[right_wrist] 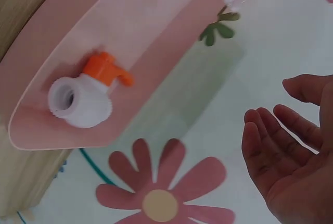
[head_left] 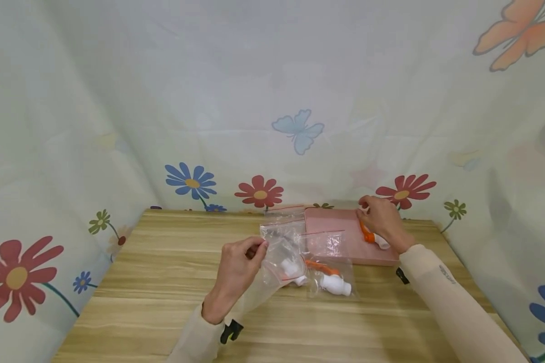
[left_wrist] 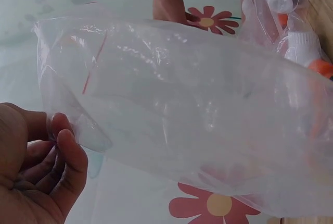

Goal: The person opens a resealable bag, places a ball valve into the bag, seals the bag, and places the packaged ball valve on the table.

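My left hand point(head_left: 238, 267) pinches the edge of a clear plastic zip bag point(left_wrist: 156, 104) between thumb and fingertips, and the bag spreads out to the right of the hand. Over the far right of the pink tray point(head_left: 333, 222), my right hand point(right_wrist: 291, 156) has its fingers loosely bent, with nothing in them. Below that hand a white plastic valve with an orange handle point(right_wrist: 86, 99) lies in the tray's right end. Another bagged white valve point(head_left: 336, 285) with an orange handle rests in front of the tray. A white fitting point(head_left: 295, 275) shows by the held bag; whether it is inside, I cannot tell.
More clear bag plastic point(head_left: 283, 214) with red seal lines lies at the back, left of the tray. The wood-grain table point(head_left: 177, 282) ends at a pale curtain point(head_left: 218, 101) printed with flowers and butterflies.
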A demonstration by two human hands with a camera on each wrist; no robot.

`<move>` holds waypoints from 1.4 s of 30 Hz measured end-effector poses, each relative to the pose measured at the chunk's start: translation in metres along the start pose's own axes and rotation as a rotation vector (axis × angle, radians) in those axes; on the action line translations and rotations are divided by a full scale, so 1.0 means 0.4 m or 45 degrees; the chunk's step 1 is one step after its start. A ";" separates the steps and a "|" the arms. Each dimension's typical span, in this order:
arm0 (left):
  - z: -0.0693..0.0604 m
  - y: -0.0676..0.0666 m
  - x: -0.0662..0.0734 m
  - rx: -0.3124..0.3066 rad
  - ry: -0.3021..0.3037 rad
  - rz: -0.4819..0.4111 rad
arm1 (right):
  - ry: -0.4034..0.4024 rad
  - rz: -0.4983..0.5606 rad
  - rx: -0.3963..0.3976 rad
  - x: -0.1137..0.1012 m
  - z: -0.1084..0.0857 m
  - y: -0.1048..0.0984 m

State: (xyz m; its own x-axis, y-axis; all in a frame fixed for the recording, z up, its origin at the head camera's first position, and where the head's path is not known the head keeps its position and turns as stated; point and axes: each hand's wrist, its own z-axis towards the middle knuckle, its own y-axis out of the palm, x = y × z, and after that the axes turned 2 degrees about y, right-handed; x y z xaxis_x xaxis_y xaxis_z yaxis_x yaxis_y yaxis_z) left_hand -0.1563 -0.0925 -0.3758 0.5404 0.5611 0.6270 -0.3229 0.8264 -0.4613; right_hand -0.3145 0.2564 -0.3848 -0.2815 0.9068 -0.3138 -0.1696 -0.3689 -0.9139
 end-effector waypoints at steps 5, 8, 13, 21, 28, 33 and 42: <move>0.000 0.001 -0.001 -0.009 -0.015 0.003 | 0.079 -0.021 -0.112 0.058 0.041 0.030; 0.001 0.000 0.001 -0.010 -0.018 0.009 | 0.110 -0.031 -0.162 0.086 0.060 0.049; 0.002 -0.001 0.002 -0.012 -0.018 0.014 | 0.155 -0.023 -0.222 0.117 0.078 0.081; 0.009 -0.009 0.009 -0.005 -0.014 0.004 | 0.242 0.020 -0.308 0.154 0.090 0.138; 0.006 -0.012 0.009 -0.002 0.003 -0.004 | 0.306 0.025 -0.312 0.180 0.084 0.189; 0.003 -0.012 0.006 -0.011 -0.013 -0.009 | 0.304 -0.041 -0.292 0.182 0.078 0.212; 0.003 -0.013 0.003 0.019 0.033 0.009 | 0.231 -0.163 -0.205 0.167 0.072 0.231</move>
State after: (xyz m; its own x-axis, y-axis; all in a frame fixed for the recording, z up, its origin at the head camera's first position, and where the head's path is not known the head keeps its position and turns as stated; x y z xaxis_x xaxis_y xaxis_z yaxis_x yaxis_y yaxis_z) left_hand -0.1550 -0.0961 -0.3717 0.5577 0.5658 0.6073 -0.3384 0.8231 -0.4561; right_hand -0.3764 0.2770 -0.4828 -0.0908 0.9710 -0.2211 -0.0367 -0.2251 -0.9736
